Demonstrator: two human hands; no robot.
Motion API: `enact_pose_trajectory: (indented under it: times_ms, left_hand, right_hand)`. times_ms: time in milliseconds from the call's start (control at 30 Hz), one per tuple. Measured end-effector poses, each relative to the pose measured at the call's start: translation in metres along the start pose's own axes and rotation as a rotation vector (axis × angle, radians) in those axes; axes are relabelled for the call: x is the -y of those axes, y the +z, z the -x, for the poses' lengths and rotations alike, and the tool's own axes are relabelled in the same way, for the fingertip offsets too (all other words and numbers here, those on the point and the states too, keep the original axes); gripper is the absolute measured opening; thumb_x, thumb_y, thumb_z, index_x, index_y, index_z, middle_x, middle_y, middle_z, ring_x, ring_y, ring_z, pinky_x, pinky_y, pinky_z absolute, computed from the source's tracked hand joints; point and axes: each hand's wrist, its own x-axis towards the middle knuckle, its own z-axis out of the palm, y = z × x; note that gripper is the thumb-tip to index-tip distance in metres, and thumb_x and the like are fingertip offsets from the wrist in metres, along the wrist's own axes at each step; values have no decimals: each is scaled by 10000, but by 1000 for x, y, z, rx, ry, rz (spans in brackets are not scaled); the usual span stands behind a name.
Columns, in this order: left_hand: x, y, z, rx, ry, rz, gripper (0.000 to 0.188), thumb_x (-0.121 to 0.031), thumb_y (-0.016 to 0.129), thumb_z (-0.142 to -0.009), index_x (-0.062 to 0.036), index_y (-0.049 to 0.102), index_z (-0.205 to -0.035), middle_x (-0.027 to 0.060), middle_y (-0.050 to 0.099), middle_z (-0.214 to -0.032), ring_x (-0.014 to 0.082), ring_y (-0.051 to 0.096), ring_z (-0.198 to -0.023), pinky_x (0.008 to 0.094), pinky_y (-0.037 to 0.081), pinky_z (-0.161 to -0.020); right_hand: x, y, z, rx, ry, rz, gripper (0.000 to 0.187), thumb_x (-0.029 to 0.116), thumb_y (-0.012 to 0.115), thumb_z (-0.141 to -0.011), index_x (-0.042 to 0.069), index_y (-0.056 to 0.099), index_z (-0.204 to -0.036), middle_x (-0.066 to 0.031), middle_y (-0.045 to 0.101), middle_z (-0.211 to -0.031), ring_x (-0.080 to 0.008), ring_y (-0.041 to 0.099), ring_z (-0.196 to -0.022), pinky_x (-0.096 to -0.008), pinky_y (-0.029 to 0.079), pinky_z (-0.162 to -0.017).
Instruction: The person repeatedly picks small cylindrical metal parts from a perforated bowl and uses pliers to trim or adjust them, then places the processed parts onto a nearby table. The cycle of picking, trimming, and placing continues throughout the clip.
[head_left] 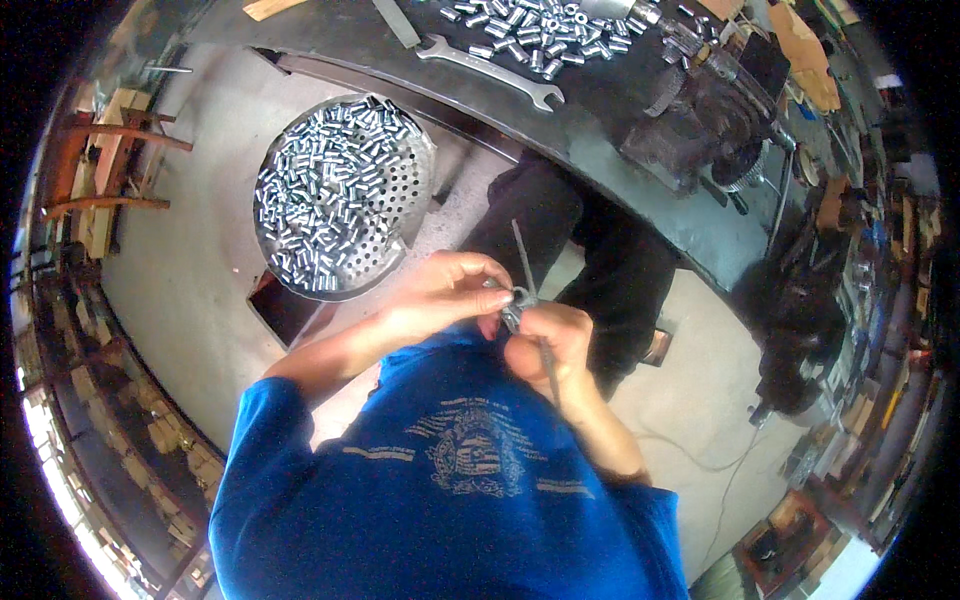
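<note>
My left hand [455,285] pinches a small grey metal sleeve [518,298] between thumb and fingertips, in front of my blue shirt. One round end of it shows; the rest is hidden by the fingers. My right hand [555,335] meets it from the other side, its fingers closed round a long thin grey metal rod [520,250]. One end of this rod sticks out past the fingertips and the other runs back along the wrist. Whether the rod touches the sleeve cannot be made out. To the left, a round perforated metal basket [405,185] holds many shiny short metal sleeves [320,190].
On the dark workbench [350,45] ahead lie an open-ended wrench [490,68], a flat metal bar [397,20] and a heap of similar sleeves [550,35]. A dark vise-like machine [690,125] stands at the right. Wooden pieces [105,185] are at the far left.
</note>
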Motion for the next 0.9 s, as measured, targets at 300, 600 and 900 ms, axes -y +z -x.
enact_pose_trajectory:
  times_ms: [300, 600, 900]
  left_hand:
    - [-2, -20, -11, -321, 446, -695, 105, -32, 636, -718, -18, 599, -814, 17, 593, -702, 101, 577, -617, 263, 448, -547]
    - [2, -33, -13, -407, 586, -1146, 252, -66, 662, -559, -66, 591, -801, 78, 514, -628, 245, 540, -544, 343, 428, -501]
    - [3, -25, -15, -335, 727, -1206, 272, -83, 669, -495, -64, 580, -751, 60, 500, -608, 254, 535, -575, 372, 409, -504]
  right_hand:
    - [28, -24, 2, -5, 40, -100, 267, -67, 553, -606, 56, 349, -484, -6, 360, -477, -124, 369, -412, -264, 250, -392]
    - [43, -26, 1, 207, 8, -198, 307, -113, 558, -585, 64, 331, -481, -30, 380, -467, -167, 404, -397, -275, 267, -376]
    - [27, -9, -15, 263, 182, -155, 300, 128, 590, -657, 25, 332, -544, -80, 293, -494, -201, 325, -420, -334, 239, -414]
